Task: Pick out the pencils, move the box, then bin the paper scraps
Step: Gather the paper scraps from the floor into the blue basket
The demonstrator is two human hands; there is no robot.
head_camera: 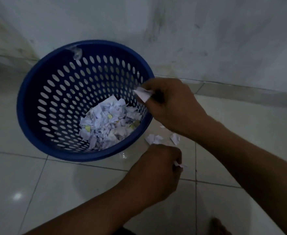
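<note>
I am at the last step, binning the paper scraps; most lie heaped in the blue perforated bin [81, 100] on the tiled floor [20, 175], by the wall; my left hand [156, 173] hangs low beside the bin's near rim, fingers pinched shut on a small scrap [180, 165]; loose scraps [153, 138] lie on the floor just outside the bin; my right hand [171, 106] reaches over the rim, fingers closed on a folded scrap [143, 94]; next I should release over the heap.
</note>
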